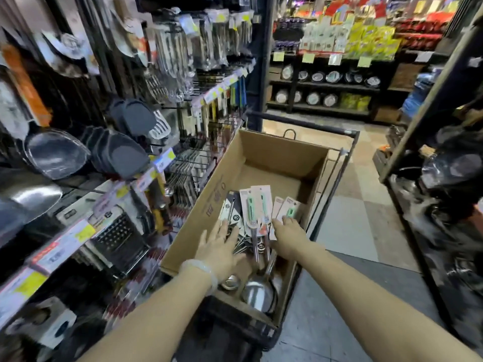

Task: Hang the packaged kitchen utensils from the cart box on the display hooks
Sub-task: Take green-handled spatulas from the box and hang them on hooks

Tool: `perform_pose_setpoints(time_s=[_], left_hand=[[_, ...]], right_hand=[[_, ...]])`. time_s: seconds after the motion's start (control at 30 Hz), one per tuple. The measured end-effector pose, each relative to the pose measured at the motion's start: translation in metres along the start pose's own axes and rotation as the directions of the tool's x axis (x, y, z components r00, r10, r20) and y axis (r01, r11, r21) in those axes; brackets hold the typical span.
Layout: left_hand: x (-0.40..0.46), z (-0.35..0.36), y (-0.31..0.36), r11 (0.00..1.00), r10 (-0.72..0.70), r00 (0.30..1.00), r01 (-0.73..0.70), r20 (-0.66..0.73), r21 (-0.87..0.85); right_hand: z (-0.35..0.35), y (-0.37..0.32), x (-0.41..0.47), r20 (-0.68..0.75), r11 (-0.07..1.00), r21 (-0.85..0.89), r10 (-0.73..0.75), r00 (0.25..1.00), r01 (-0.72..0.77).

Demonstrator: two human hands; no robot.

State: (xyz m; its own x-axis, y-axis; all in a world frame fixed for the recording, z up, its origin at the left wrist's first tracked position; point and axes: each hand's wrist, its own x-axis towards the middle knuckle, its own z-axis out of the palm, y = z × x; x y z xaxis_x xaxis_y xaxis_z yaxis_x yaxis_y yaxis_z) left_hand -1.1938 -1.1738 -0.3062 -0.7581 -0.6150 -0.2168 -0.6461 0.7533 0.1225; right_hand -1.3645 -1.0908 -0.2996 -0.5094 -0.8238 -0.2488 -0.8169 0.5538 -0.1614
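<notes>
Two hands [222,246] over one box [261,152] of utensils [254,207]

Right hand's fingertips [281,222] hidden among packaged utensils [257,205], display hooks [180,108] blurred, price labels unreadable

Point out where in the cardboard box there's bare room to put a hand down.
The far half of the brown cardboard box floor is bare, bordered by the far wall and the card tops of the green-handled packaged utensils. The near half is crowded: packs, steel ladles, and both the left hand and right hand over them.
</notes>
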Motion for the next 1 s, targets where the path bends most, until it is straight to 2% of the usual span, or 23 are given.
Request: perform_pose_setpoints(time_s=[0.3, 0.4, 0.5, 0.6, 0.73, 0.83, 1.0], left_hand=[[0.075, 0.036, -0.005, 0.996, -0.033, 0.994, 0.041, 0.103, -0.079], [0.099, 0.054, -0.006, 0.993, -0.015, 0.990, 0.030, 0.137, -0.111], [0.122, 0.076, -0.008, 0.991, 0.005, 0.979, 0.023, 0.205, -0.130], [0.144, 0.094, -0.011, 0.985, 0.049, 0.952, 0.004, 0.301, -0.172], [0.170, 0.105, -0.012, 0.956, 0.104, 0.934, 0.001, 0.342, -0.292], [0.183, 0.113, -0.015, 0.923, 0.123, 0.928, 0.024, 0.351, -0.385], [0.195, 0.118, -0.020, 0.890, 0.172, 0.907, 0.025, 0.385, -0.456]], right_hand=[[0.030, 0.017, 0.081, 0.095, 0.995, 0.099, 0.014, 0.995, -0.024], [0.057, 0.016, 0.099, 0.165, 0.983, 0.160, 0.062, 0.984, -0.089], [0.091, 0.016, 0.109, 0.282, 0.941, 0.261, 0.141, 0.949, -0.217], [0.119, 0.017, 0.115, 0.349, 0.795, 0.429, 0.291, 0.891, -0.429], [0.139, 0.021, 0.133, 0.389, 0.460, 0.579, 0.569, 0.724, -0.673], [0.150, 0.024, 0.145, 0.364, 0.342, 0.618, 0.674, 0.643, -0.708], [0.164, 0.032, 0.153, 0.342, 0.218, 0.694, 0.739, 0.580, -0.686]])
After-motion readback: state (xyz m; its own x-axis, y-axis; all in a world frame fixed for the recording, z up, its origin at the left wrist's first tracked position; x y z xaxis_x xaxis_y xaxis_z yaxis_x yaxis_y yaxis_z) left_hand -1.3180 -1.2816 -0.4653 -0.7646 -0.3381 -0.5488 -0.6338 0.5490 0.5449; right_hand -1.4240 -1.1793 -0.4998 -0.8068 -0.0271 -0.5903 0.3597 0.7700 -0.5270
